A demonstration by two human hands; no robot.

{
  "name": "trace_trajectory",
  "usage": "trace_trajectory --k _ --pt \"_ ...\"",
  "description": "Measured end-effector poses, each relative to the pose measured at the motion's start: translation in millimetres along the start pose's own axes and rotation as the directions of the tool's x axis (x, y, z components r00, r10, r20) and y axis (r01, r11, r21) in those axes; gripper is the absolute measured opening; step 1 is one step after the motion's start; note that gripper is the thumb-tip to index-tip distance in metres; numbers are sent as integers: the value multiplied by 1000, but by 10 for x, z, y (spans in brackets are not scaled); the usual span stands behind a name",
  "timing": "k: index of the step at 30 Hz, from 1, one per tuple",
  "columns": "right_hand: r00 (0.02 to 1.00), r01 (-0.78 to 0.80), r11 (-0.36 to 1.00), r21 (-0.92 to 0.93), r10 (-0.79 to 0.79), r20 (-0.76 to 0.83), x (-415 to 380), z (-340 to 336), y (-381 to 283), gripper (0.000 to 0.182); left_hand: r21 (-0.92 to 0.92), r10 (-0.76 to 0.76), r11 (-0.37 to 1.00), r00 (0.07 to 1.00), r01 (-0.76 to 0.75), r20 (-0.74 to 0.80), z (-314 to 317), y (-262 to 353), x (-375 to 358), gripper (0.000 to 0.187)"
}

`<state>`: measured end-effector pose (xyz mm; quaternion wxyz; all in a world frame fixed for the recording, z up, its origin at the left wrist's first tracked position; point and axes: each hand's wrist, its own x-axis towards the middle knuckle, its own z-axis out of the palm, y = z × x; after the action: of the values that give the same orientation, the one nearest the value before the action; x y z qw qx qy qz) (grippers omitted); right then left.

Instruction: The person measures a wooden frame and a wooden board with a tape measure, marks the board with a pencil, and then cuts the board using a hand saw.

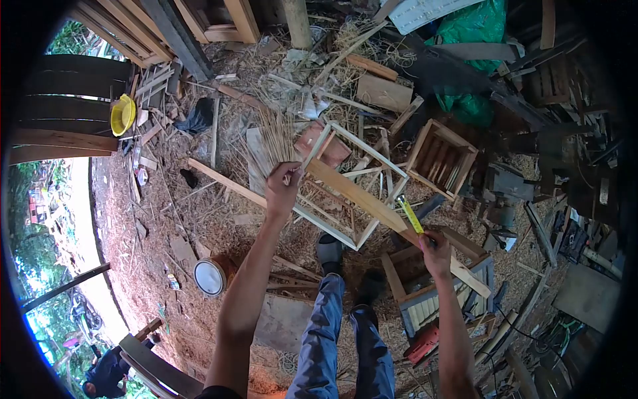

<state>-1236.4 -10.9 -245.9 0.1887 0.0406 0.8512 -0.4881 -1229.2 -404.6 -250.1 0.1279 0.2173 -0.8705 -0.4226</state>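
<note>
My left hand [283, 186] is closed at the upper left end of a wooden board [355, 195], its fingers bent near a light wooden frame [372, 151]. The board runs diagonally down to the right across the frame. Over by the board's lower right part, my right hand [435, 253] is closed around a tape measure, most of which the fingers hide. A short length of yellow tape blade [410, 214] sticks out from it toward the upper left, beside the board.
A wooden crate [442, 158] lies right of the frame, and a wooden box [425, 289] stands below my right hand. A round bucket [210, 278], a yellow bowl [123, 115] and a red tool [421, 344] lie around. A person [106, 376] is at the lower left.
</note>
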Motion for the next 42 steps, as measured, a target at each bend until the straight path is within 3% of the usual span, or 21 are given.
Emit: trace_trajectory --k 1,3,5,8,11,14,18,20,21,23,27,29,33,40,42 --pt "998 57 998 24 -56 -35 -10 8 16 28 44 93 995 995 -92 -28 -7 21 -24 22" --pt "1000 1 1000 -18 -2 -10 -19 -1 52 30 47 99 994 995 -100 21 13 35 -94 21" --pt "999 39 995 -93 -41 -16 -20 -4 -7 30 449 296 838 950 -310 104 38 57 -193 28" --pt "989 117 989 -90 -124 -78 -30 46 88 29 469 258 836 958 -286 124 43 118 -265 32" --pt "1000 8 991 -131 -5 25 -2 -15 67 27 442 267 860 963 -256 38 67 108 -283 33" --pt "999 -8 993 -119 12 31 -6 -35 -81 27 409 210 896 976 -171 -52 88 168 -402 34" --pt "998 18 989 -145 -10 58 41 -43 74 29 441 117 891 993 -103 -5 136 373 -568 35" --pt "998 -22 989 -144 31 58 31 -64 122 31 434 380 795 905 -425 190 168 375 -550 39" --pt "998 -23 989 -148 31 57 41 -80 95 31 430 380 797 906 -424 188 181 402 -498 39" --pt "990 -66 978 -197 88 109 53 -95 41 34 393 453 733 830 -555 326 192 446 -396 44" --pt "995 -55 991 -126 64 76 32 -63 51 35 375 473 718 806 -587 356 300 446 -394 49" --pt "999 37 996 -81 -36 11 31 -38 219 35 403 465 693 798 -598 384 323 471 -410 49" --pt "999 34 999 -30 -34 -1 11 -55 100 33 378 457 722 809 -580 369 402 531 -528 48" --pt "999 -38 998 -58 39 24 30 -38 193 27 154 507 752 712 -641 486 768 809 -721 49" --pt "998 -53 997 -51 54 30 38 -77 135 26 151 533 679 623 -719 572 873 787 -668 50"
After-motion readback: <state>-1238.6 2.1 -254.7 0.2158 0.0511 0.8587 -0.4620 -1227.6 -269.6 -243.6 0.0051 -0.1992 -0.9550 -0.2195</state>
